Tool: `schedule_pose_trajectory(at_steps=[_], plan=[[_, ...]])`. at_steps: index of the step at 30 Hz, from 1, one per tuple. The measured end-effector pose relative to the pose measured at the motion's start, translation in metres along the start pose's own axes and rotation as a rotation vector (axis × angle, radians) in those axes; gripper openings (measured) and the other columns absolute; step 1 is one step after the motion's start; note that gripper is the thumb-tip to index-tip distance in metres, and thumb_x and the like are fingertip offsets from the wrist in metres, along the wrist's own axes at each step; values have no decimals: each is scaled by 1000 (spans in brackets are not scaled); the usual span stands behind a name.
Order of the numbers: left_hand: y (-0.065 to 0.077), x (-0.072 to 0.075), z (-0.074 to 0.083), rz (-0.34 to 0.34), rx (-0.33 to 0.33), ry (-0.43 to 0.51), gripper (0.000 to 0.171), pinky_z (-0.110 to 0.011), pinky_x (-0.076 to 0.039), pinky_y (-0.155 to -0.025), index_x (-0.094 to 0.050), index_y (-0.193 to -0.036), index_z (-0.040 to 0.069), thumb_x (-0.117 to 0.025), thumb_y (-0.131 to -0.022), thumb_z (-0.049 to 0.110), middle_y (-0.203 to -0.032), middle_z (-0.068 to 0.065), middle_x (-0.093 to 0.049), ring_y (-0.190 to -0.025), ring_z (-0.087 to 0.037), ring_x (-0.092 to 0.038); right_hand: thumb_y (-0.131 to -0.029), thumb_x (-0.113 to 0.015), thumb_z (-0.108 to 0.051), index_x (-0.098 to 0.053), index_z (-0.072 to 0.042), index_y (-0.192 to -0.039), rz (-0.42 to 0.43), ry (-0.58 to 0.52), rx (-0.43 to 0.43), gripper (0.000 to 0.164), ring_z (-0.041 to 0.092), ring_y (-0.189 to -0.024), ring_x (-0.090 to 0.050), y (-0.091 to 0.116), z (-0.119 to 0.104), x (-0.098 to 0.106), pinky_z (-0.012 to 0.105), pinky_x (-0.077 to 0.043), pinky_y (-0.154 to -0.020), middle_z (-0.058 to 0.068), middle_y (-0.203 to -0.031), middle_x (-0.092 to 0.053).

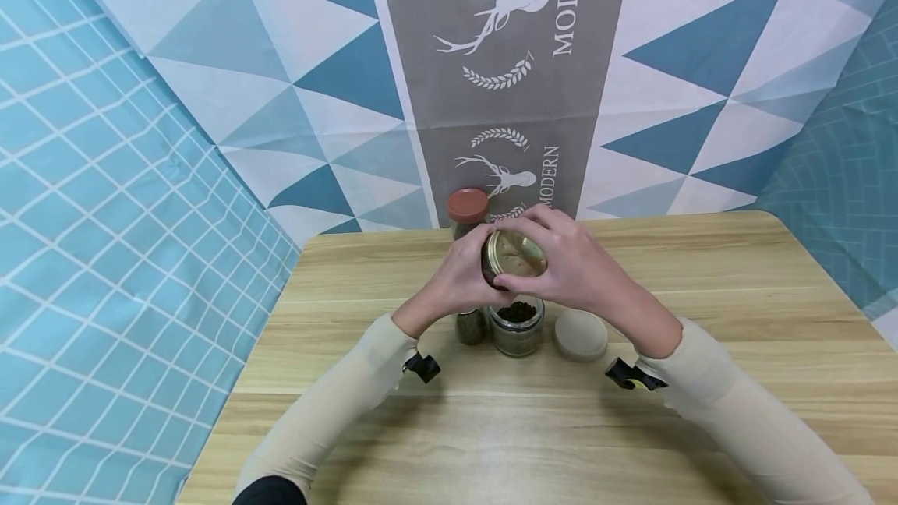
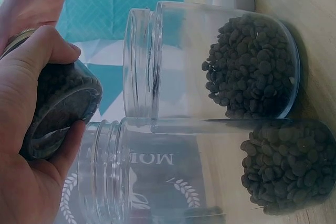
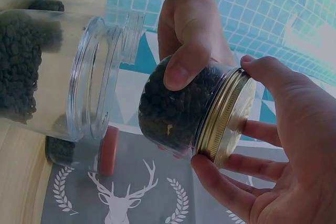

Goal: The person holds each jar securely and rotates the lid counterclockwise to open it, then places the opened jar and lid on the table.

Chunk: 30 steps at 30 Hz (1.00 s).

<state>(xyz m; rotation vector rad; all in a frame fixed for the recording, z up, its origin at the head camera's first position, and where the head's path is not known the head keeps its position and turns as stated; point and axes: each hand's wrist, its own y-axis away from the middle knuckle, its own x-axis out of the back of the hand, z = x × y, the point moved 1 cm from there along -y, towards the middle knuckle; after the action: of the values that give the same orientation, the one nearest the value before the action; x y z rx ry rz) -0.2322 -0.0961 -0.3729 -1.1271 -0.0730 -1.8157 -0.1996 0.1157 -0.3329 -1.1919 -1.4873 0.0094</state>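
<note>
The left hand (image 3: 186,24) grips a small jar (image 3: 170,111), tilted; the right hand (image 3: 299,135) grasps its gold lid (image 3: 233,116). Should the lid release suddenly, dark pieces might spill past the open jar (image 1: 517,343) below the hands; smooth glass could also slip.

Four jars (image 3: 163,108) — three lids (image 3: 226,121)
</note>
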Motion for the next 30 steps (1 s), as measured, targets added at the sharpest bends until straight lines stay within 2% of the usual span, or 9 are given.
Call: schedule_pose_trajectory(at_steps=[10,16,21,30], plan=[[-1,1,2,-10,8,-1,95,-50,-64,-107,-55,-153,-3,-95,-69,13,-138,-21,-72,-120,-34,-73,-84,-97,-29,-77,-16,-140,-16,14,43,61,34,-115,-70,0,2,2,53,-64,-97,11,-128,-73],[-1,1,1,-18,-7,-1,94,-50,-63,-110,-55,-153,-4,-95,-70,12,-143,-22,-70,-125,-36,-72,-84,-96,-27,-73,-16,-148,-71,11,143,69,38,-127,-68,0,5,5,58,-63,-105,14,-138,-72],[0,1,-1,-24,-15,1,94,-49,-64,-110,-54,-154,-5,-95,-72,13,-145,-22,-70,-126,-35,-72,-84,-95,-23,-71,-15,-149,-102,13,221,69,39,-136,-65,0,7,7,67,-57,-116,15,-147,-69],[0,0,-3,-32,-7,15,94,-48,-65,-107,-53,-155,-4,-95,-74,15,-145,-22,-70,-125,-34,-72,-84,-95,-21,-69,-15,-151,-112,2,236,71,39,-139,-63,1,7,8,64,-59,-114,16,-152,-66]])
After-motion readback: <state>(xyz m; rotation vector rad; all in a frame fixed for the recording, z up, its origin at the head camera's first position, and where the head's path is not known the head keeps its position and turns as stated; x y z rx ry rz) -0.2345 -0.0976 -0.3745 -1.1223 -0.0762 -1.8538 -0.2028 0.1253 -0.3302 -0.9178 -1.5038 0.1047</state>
